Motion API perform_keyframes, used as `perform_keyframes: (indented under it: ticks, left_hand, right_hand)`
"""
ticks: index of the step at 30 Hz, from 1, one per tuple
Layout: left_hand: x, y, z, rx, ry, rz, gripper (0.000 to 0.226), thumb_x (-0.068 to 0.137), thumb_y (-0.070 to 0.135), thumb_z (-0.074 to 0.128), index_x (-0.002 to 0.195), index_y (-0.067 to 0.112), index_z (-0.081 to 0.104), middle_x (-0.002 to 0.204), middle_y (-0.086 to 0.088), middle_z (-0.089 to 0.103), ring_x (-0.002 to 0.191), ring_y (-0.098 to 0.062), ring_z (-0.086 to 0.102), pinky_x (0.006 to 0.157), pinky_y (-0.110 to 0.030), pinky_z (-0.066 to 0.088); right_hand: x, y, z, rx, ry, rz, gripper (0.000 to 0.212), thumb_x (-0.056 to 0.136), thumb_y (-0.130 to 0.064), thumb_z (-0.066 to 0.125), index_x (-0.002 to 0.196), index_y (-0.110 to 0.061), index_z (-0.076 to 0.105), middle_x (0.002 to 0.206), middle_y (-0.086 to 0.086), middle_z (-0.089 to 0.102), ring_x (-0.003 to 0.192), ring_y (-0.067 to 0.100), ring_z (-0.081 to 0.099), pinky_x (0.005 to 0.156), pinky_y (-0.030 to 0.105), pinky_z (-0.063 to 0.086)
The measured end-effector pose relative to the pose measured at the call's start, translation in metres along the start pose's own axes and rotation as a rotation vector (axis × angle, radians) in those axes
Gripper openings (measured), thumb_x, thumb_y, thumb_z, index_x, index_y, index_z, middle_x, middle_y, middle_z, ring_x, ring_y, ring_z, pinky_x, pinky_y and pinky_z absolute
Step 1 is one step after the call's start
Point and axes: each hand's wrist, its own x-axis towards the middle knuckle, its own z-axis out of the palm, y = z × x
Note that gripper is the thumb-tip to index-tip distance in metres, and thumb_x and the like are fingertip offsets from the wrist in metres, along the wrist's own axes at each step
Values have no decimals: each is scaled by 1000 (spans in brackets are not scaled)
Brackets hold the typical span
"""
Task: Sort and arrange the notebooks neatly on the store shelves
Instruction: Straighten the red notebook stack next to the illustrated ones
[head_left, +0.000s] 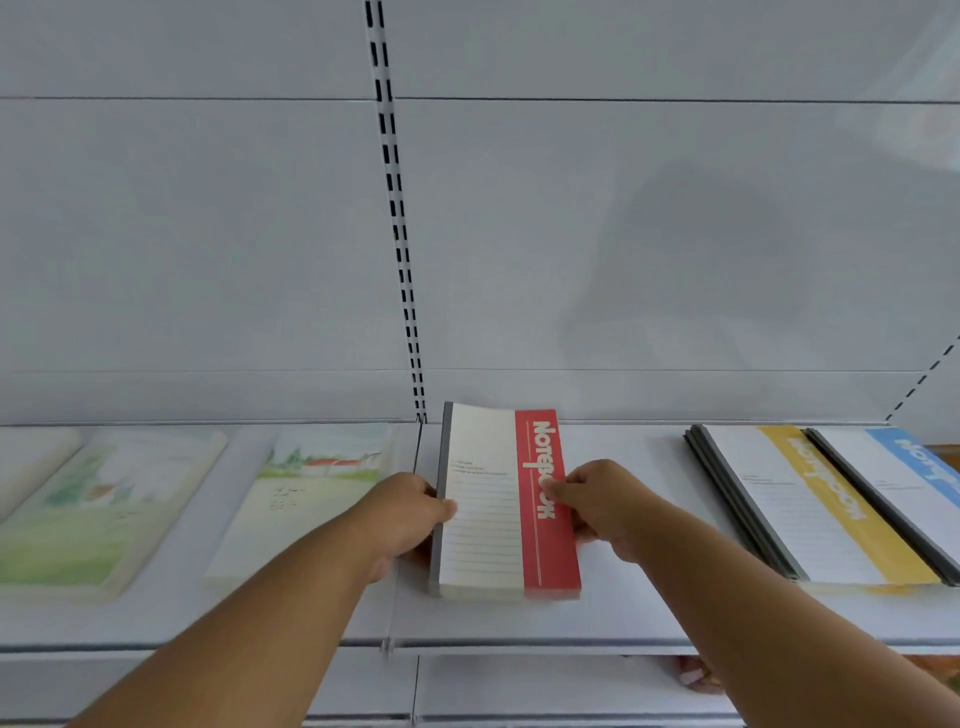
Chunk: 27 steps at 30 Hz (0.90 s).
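Both forearms reach onto the shelf (623, 613). The left hand (410, 514) and right hand (602, 504) each clamp a long edge of the red notebook stack (498, 509) — a two-sided grip, likely to square it — well apart from the yellow stack (810, 509).

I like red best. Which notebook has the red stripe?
The red notebook, held between the left hand and right hand. The yellow notebook and blue notebook lie further right, untouched.
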Motion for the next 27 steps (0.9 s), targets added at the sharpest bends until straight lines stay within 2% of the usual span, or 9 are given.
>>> perform_keyframes:
  ticks: [3, 5, 7, 10, 17, 19, 21, 24, 27]
  left_hand:
    - [2, -4, 0, 75, 36, -20, 20, 93, 22, 62, 107, 8, 64, 108, -4, 67, 99, -20, 61, 89, -33, 51]
    - [2, -5, 1, 123, 33, -12, 11, 96, 21, 57, 99, 10, 59, 103, -1, 64, 93, -17, 59, 74, -26, 47]
    - [2, -6, 1, 161, 29, 16, 7, 98, 20, 53, 94, 15, 55, 92, 3, 60, 83, -13, 56, 61, -22, 42]
    - [10, -11, -1, 315, 76, 59, 11, 95, 21, 53, 88, 14, 56, 88, 0, 61, 80, -17, 57, 58, -24, 42]
    - [8, -18, -1, 491, 137, 157, 23, 95, 28, 54, 75, 16, 49, 77, 1, 55, 67, -13, 50, 52, -24, 35]
    - [-5, -18, -2, 494, 112, 189, 23, 93, 37, 58, 94, 15, 53, 95, 0, 62, 82, -16, 57, 64, -26, 43]
    - [-20, -22, 1, 462, 51, 261, 49, 84, 42, 69, 122, 21, 47, 113, 4, 63, 99, -16, 61, 75, -25, 46]
    - [-37, -33, 11, 649, 26, 347, 90, 75, 29, 78, 146, 25, 23, 117, 2, 58, 99, -16, 60, 76, -25, 50]
    - [-38, -37, 22, 842, 147, 351, 100, 79, 12, 69, 155, 24, 6, 117, -5, 53, 101, -20, 56, 82, -29, 52]
  right_hand:
    - [3, -1, 8, -107, 18, 50, 31, 96, -32, 68, 96, -1, 68, 83, 10, 78, 75, 25, 77, 75, 37, 62]
    - [3, -4, 11, -132, 33, 63, 31, 96, -32, 68, 97, 0, 68, 80, 9, 78, 71, 24, 77, 71, 34, 60]
    - [5, -5, 16, -144, 57, 77, 33, 95, -33, 68, 98, 0, 68, 81, 9, 78, 73, 24, 77, 81, 39, 61]
    - [7, -6, 23, -178, 104, 104, 38, 93, -37, 70, 100, 0, 68, 81, 8, 78, 75, 25, 77, 90, 44, 59]
    - [0, -3, 32, -478, 246, 76, 50, 91, -56, 64, 98, -6, 69, 87, 2, 77, 78, 19, 75, 82, 36, 60]
    - [-17, -1, 34, -575, 274, 19, 53, 93, -59, 59, 109, -9, 65, 97, -3, 73, 82, 15, 70, 72, 28, 55]
    - [-38, 2, 37, -587, 233, -60, 61, 92, -59, 59, 134, -15, 53, 116, -2, 68, 89, 14, 64, 70, 25, 50]
    - [-62, 13, 38, -655, 71, -178, 75, 83, -55, 74, 142, -25, 40, 127, -4, 62, 97, 13, 61, 82, 24, 53]
    - [-64, 22, 42, -839, 55, -217, 84, 79, -45, 80, 144, -27, 31, 123, -2, 56, 106, 17, 60, 93, 33, 56]
